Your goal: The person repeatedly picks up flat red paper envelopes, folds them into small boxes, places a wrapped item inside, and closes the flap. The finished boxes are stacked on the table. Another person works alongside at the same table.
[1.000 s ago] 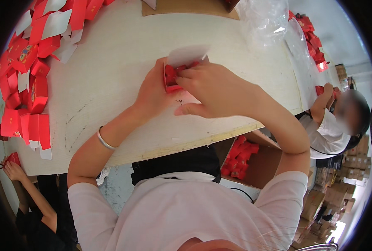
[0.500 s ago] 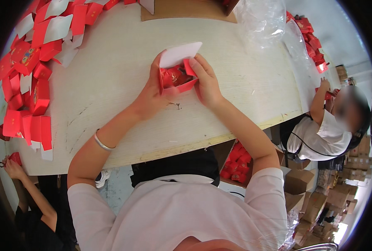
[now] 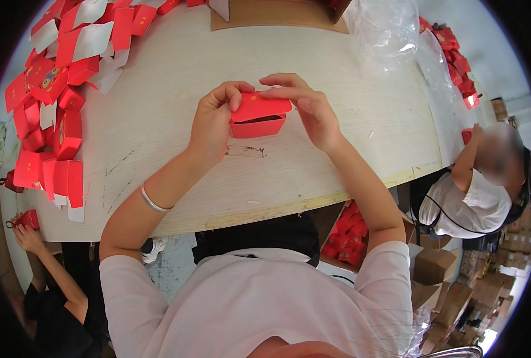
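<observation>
Resting between both hands just above the pale wooden worktop (image 3: 349,113) is a small red cardboard box (image 3: 258,117), its lid flap tilted partly open over a dark gap. The left hand (image 3: 213,122) grips the box's left end, thumb and fingers curled around it, while the right hand (image 3: 304,107) pinches the lid's far right edge with its fingertips. A heap of flat red and white carton blanks (image 3: 56,89) lies well apart at the far left, and a crumpled clear plastic bag (image 3: 391,30) sits at the far right.
</observation>
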Action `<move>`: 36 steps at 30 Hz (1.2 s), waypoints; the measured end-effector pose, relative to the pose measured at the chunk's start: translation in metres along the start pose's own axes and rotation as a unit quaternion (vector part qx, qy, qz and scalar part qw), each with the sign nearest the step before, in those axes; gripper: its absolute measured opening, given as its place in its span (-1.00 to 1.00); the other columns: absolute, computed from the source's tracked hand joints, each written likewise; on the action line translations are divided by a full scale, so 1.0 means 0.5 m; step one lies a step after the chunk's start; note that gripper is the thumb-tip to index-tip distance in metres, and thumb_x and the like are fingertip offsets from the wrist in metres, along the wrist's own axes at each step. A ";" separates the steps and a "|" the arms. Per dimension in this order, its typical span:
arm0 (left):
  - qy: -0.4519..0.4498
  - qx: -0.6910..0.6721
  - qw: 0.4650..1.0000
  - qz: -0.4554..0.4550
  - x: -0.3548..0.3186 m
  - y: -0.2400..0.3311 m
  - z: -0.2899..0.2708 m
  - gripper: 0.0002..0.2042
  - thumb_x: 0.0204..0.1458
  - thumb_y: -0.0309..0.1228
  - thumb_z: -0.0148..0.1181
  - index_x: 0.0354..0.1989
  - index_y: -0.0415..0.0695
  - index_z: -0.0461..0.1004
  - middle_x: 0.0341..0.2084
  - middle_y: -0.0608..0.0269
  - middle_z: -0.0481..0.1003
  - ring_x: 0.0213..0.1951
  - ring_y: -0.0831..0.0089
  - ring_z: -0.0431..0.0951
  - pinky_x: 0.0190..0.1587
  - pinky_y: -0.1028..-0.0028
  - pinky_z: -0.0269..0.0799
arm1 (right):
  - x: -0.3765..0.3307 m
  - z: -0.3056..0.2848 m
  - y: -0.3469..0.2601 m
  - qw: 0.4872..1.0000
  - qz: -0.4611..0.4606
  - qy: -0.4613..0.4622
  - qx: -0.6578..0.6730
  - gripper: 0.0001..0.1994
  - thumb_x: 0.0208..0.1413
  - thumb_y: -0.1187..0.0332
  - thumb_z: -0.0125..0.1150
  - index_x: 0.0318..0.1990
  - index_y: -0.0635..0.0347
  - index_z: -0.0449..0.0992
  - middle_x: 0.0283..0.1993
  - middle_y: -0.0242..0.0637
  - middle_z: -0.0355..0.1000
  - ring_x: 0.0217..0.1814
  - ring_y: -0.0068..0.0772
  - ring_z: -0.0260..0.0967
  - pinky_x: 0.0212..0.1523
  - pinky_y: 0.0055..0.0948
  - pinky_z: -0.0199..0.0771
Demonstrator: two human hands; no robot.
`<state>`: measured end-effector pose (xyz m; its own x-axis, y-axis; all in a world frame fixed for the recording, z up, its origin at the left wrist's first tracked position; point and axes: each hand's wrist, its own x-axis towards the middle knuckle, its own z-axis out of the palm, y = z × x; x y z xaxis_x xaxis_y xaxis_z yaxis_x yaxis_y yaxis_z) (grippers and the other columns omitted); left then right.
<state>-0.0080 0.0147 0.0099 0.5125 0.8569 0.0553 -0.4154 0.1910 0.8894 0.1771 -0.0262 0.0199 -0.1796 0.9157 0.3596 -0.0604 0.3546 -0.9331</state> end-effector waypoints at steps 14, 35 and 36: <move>-0.113 0.261 0.957 0.062 -0.034 0.013 -0.020 -0.52 -0.09 -0.40 0.15 0.05 -0.16 0.19 0.02 0.13 0.22 0.09 0.28 0.20 0.17 0.33 0.06 | -0.022 0.017 -0.038 0.978 -0.010 -0.042 -0.202 -0.62 0.05 0.30 0.11 0.00 0.32 0.38 0.00 -0.10 0.34 0.05 -0.19 0.29 0.05 -0.33 0.27; -0.217 0.428 0.871 0.102 -0.040 0.072 -0.019 -0.58 0.15 -0.28 -0.14 0.14 -0.23 0.18 0.08 0.10 0.19 0.13 0.29 0.19 0.17 0.38 0.07 | -0.015 0.021 -0.052 0.962 0.001 -0.062 -0.266 -0.61 0.04 0.21 0.15 -0.08 0.36 0.40 -0.18 -0.04 0.38 -0.16 -0.11 0.32 -0.12 -0.32 0.32; -0.207 0.438 0.867 0.117 -0.043 0.069 -0.018 -0.60 0.15 -0.30 -0.12 0.12 -0.21 0.20 0.07 0.10 0.19 0.11 0.28 0.21 0.14 0.38 0.11 | -0.017 0.021 -0.049 0.957 -0.021 -0.064 -0.282 -0.62 0.04 0.22 0.15 -0.09 0.35 0.40 -0.19 -0.04 0.38 -0.18 -0.11 0.32 -0.14 -0.31 0.33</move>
<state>-0.0400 0.0072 0.0353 0.7925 0.5425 0.2787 0.0915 -0.5575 0.8251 0.1697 -0.0446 0.0399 -0.3087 0.8810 0.3585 0.4639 0.4685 -0.7519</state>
